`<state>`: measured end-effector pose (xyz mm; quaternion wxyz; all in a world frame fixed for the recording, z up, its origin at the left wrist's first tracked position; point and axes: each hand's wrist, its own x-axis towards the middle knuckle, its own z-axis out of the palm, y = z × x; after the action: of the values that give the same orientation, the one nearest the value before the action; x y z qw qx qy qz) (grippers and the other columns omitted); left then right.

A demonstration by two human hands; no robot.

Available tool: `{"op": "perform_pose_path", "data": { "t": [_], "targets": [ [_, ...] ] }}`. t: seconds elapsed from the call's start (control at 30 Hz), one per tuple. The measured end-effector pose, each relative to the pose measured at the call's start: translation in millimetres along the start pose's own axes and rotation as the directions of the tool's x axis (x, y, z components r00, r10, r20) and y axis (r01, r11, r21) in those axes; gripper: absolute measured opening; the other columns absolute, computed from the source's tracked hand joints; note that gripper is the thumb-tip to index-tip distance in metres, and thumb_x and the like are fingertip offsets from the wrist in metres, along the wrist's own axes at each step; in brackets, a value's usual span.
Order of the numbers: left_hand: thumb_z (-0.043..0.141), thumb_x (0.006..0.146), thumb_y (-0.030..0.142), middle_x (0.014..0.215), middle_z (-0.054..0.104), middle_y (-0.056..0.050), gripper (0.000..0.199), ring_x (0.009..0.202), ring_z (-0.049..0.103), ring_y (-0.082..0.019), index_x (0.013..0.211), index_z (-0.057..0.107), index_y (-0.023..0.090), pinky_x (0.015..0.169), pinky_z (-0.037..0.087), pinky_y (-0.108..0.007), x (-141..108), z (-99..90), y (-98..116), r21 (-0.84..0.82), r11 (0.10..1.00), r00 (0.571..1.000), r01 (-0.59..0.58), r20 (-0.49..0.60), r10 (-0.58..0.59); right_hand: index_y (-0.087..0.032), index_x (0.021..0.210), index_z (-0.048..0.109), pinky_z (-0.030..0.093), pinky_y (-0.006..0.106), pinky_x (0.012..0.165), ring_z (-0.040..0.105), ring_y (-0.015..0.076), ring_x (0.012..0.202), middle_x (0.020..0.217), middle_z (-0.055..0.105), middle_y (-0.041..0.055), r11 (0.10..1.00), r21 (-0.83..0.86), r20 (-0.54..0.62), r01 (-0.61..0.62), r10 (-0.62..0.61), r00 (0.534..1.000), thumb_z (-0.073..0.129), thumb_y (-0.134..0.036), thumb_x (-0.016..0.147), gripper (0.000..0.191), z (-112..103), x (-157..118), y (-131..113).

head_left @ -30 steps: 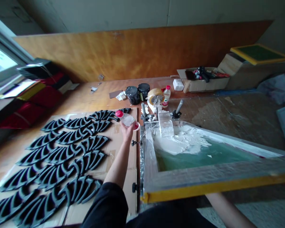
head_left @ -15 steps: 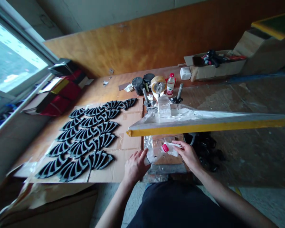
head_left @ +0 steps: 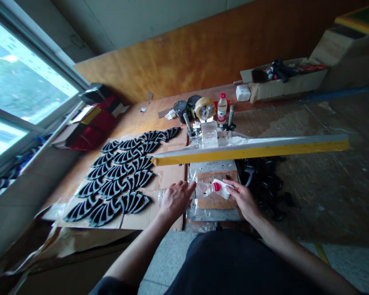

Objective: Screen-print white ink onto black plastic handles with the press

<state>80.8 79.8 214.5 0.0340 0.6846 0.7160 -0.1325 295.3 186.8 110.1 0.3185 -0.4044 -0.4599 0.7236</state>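
Observation:
My left hand is wrapped round a clear plastic bottle that lies on its side in the air, its red cap pointing right. A white cloth or tissue is pinched in my right hand and touches the cap end. Below them is a brown board on a metal plate. Just beyond my hands, a screen frame with a yellow edge is raised over the plate.
Rows of black fan-shaped parts lie on cardboard at the left. Black parts are piled right of the plate. Behind the frame stand an upright bottle, tape roll and dark jars. An open carton sits farther back.
The bottle has been turned level, with its cap to the right and the white cloth against it. The screen frame appears higher and shifted left, and the view has moved slightly.

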Motion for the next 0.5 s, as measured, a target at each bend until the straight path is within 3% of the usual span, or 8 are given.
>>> {"op": "perform_pose_path", "data": {
  "t": [0.23, 0.5],
  "targets": [
    [0.066, 0.082, 0.028, 0.102, 0.065, -0.007, 0.043, 0.096, 0.06, -0.027, 0.122, 0.051, 0.027, 0.074, 0.046, -0.036, 10.5, -4.8, -2.7, 0.044, 0.999, 1.0, -0.02, -0.003, 0.02, -0.018, 0.113, 0.071, 0.052, 0.038, 0.084, 0.066, 0.028, 0.1, 0.112, 0.071, 0.0099, 1.0, 0.008, 0.025, 0.002, -0.002, 1.0, 0.073, -0.05, 0.073, 0.051, -2.2, 3.7, -5.6],
    [0.065, 0.082, 0.025, 0.102, 0.066, -0.007, 0.042, 0.098, 0.061, -0.027, 0.121, 0.051, 0.028, 0.075, 0.046, -0.036, 11.5, -10.1, -5.2, 0.019, 1.0, 1.0, -0.017, 0.023, 0.017, -0.019, 0.106, 0.073, 0.055, 0.037, 0.08, 0.066, 0.0257, 0.095, 0.111, 0.071, 0.0079, 0.986, 0.155, -0.022, -0.058, 0.063, 0.998, 0.078, -0.047, 0.065, 0.049, 4.7, 7.6, -15.8]
  ]
}}
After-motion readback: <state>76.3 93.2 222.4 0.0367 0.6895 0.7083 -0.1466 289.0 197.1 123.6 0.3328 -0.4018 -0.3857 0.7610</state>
